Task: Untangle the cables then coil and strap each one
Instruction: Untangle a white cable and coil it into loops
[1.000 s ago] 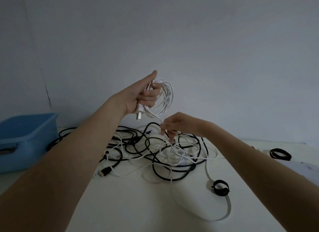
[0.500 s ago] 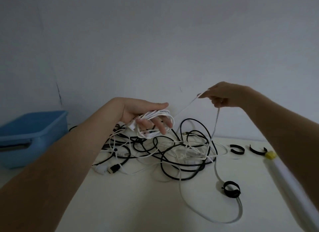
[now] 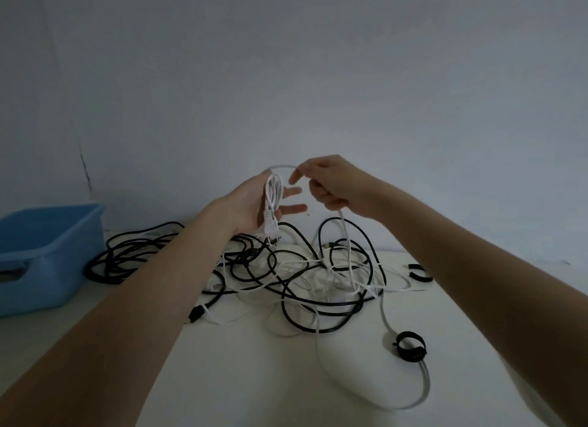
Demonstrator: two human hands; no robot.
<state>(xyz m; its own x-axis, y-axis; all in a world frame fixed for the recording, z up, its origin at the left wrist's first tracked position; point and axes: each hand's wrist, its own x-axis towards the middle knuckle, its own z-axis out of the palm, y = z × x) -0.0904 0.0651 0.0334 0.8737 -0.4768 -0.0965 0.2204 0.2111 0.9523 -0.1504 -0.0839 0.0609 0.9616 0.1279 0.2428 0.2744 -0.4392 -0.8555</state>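
White table [image 3: 254, 388], tangled black and white cables [image 3: 305, 280], blue bin [image 3: 44, 255] at left, black straps [image 3: 409, 350] at right.

One head-worn view, looking forward and slightly down over the table [image 3: 241, 379] toward the wall [image 3: 286, 76].

The single wide-angle camera sits at the person's head, so both forearms enter from the lower corners and meet near the middle of the picture, close to the lens. Taking the cable tangle [image 3: 286, 277] as landmark: it lies just below centre, at arm's reach; the left hand [image 3: 254, 204] and right hand [image 3: 334, 185] are raised just above it; a blue bin [image 3: 47, 251] stands to its left at the picture's edge; the wall rises behind it and fills the upper half. There is no second view to share any part with.
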